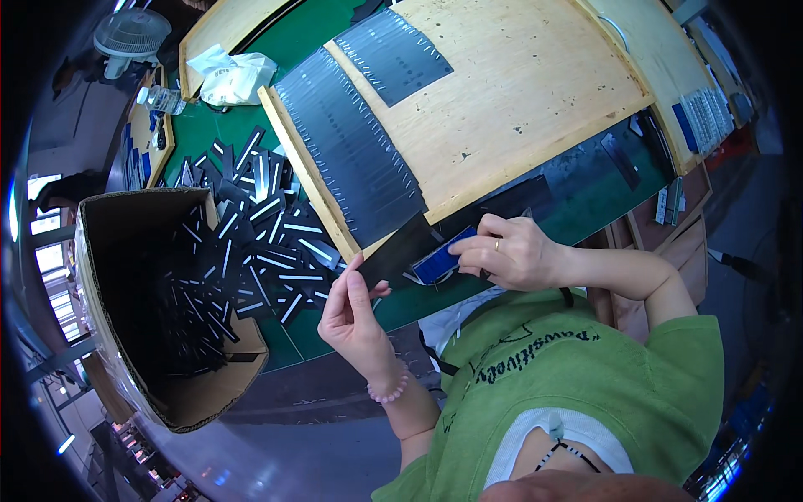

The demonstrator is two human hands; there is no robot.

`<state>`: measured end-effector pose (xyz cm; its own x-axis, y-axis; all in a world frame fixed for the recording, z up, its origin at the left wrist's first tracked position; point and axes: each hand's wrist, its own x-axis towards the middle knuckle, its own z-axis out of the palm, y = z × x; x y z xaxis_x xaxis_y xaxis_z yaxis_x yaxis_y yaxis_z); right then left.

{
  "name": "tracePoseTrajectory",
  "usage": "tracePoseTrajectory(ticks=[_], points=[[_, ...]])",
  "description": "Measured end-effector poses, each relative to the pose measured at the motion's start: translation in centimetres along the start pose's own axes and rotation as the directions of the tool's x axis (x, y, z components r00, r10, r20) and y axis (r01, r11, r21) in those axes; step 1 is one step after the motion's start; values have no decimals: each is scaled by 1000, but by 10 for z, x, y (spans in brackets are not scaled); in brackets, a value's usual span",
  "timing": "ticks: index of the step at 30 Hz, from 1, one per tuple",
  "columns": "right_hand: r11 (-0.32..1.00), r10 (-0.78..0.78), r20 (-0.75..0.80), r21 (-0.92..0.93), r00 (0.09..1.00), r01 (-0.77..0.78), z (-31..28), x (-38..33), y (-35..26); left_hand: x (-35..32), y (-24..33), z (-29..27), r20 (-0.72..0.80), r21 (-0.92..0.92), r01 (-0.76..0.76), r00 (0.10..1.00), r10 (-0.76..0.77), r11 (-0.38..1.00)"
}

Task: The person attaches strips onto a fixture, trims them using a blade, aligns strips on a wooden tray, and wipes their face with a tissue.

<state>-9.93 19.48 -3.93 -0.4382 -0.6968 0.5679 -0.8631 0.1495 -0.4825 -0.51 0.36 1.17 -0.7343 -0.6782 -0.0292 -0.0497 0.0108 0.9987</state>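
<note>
My left hand is raised at the tray's near corner, thumb and fingers closing on one end of a black strip. This strip slants up toward the tray edge. My right hand reaches in from the right with its fingers curled together over the end of a small blue box. What its fingertips pinch is hidden. Beyond both hands lies a wooden tray with a long row of black strips side by side. A shorter row lies alongside it.
Left of the tray, loose black strips with white bars lie heaped on the green table. An open cardboard box with more strips stands at its edge. A white plastic bag, a clear bottle and a fan are farther left.
</note>
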Motion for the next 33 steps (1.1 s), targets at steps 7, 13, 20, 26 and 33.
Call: tracePoseTrajectory(ticks=[7,13,20,26,33], points=[[1000,5,1,27,1000,-5,4,-2,5,-1,-3,-1,-1,35,-21,1000,21,999],[947,-314,9,-65,949,314,-18,4,2,0,2,-3,-7,22,-18,1000,19,1000],[970,-1,-156,240,988,39,-37,26,-9,1,-12,-14,407,-251,263,902,-145,932],[967,87,-151,250,985,-47,-33,20,-4,0,-2,-4,446,-255,371,864,-232,893],[964,93,-140,259,986,-54,-32,20,-5,0,-6,-5,463,-232,356,859,-220,905]])
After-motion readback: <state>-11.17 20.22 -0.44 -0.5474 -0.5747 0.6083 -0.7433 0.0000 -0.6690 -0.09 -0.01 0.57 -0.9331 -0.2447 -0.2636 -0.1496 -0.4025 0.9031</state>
